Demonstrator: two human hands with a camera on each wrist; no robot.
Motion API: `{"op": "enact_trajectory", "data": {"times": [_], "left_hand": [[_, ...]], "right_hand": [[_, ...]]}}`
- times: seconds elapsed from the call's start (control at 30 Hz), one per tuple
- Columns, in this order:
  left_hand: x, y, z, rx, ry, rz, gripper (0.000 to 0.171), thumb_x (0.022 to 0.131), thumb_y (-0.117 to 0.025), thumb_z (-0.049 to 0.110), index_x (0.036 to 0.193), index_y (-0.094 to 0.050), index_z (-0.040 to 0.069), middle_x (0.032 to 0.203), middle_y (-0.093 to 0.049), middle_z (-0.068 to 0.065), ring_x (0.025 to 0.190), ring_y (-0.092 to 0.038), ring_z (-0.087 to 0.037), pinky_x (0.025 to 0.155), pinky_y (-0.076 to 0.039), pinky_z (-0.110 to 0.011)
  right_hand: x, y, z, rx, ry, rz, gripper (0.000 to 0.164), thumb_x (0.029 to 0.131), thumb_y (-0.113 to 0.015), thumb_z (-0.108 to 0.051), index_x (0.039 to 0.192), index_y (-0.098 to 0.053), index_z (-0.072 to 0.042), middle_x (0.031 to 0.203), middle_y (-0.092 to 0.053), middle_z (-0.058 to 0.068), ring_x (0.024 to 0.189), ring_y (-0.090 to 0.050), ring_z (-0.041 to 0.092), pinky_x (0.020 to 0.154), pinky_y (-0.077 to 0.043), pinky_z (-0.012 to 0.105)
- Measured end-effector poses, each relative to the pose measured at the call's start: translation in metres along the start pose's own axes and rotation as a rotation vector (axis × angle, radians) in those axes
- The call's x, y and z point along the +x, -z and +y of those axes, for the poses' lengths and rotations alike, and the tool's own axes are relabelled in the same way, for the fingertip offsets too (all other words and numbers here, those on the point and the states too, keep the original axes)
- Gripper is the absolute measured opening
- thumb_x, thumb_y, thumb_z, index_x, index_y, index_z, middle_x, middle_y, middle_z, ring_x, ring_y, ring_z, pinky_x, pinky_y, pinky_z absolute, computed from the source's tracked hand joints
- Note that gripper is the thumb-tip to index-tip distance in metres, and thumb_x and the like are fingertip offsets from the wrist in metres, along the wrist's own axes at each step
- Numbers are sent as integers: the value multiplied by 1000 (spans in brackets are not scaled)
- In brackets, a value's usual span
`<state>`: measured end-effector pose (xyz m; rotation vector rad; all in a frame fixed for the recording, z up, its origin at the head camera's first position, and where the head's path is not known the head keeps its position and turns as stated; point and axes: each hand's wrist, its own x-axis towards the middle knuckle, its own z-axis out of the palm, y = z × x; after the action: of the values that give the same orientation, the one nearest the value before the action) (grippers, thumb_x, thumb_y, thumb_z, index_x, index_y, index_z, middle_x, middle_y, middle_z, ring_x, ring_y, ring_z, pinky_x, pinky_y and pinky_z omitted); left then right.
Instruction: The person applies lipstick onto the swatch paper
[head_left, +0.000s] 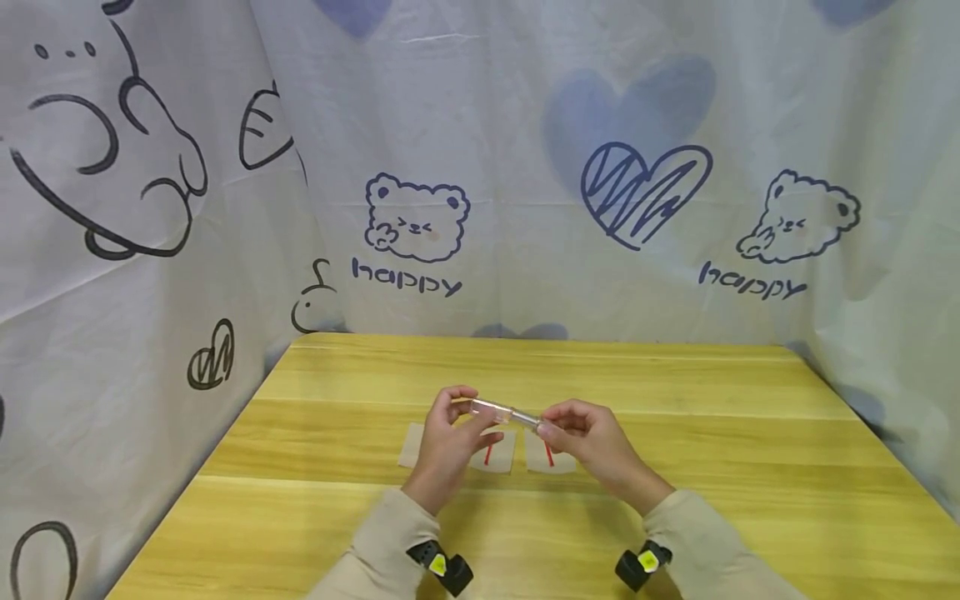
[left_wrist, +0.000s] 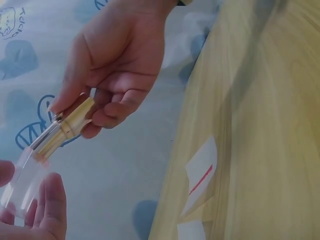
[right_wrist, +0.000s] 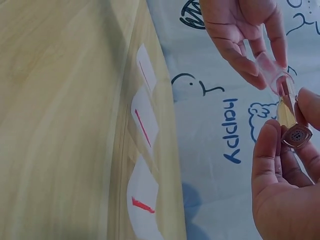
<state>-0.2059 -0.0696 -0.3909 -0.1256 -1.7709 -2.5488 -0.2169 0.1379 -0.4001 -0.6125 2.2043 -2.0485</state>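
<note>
Above the table a slim lipstick tube is held level between both hands. My left hand point(head_left: 447, 446) pinches its clear cap point(head_left: 491, 409) between thumb and fingers. The shiny metallic base point(head_left: 527, 418) is gripped by the thumb and fingertips of my right hand point(head_left: 600, 442). Cap and base line up end to end, and in the left wrist view the clear cap point(left_wrist: 24, 182) overlaps the end of the gold base point(left_wrist: 75, 120). A round patterned bottom point(right_wrist: 297, 135) of the base faces the camera in the right wrist view.
Beneath the hands lie three pale paper pieces, each with a red stroke: a left one point(right_wrist: 146, 67), a middle one point(right_wrist: 145, 117) and a right one point(right_wrist: 142, 195). They rest on a wood-grain table point(head_left: 712, 517). A printed white curtain point(head_left: 525, 275) hangs behind and at both sides.
</note>
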Motion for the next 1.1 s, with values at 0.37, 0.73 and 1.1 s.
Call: {"op": "enact_trajectory", "data": {"times": [0.37,0.73,1.1], "left_hand": [[-6,-5,-3,58,-9,-113,33,88,-66,-4,113,-45,-1,104,-51,-14,90,-65,-20,81,-55,-42],[-7,-8,-3,92,15,-114,34,88,-67,-4,114,-46,-2,95,-55,-8,88,-64,-18,80,-56,-38],[-5,-3,0,167,30,-154,39,89,-68,2,120,-45,-1,102,-60,-11,94,-65,-22,81,-55,-37]], "right_hand": [[2,-5,-4,-74,-1,-6,26,92,-68,-9,107,-63,12,90,-66,12,76,-64,15,67,-55,28],[3,-7,-5,-68,21,-30,24,93,-66,-9,104,-63,13,84,-64,17,68,-60,12,61,-52,25],[3,-6,-5,-211,-8,-123,30,94,-67,-16,113,-64,6,90,-66,11,73,-62,20,62,-54,32]]}}
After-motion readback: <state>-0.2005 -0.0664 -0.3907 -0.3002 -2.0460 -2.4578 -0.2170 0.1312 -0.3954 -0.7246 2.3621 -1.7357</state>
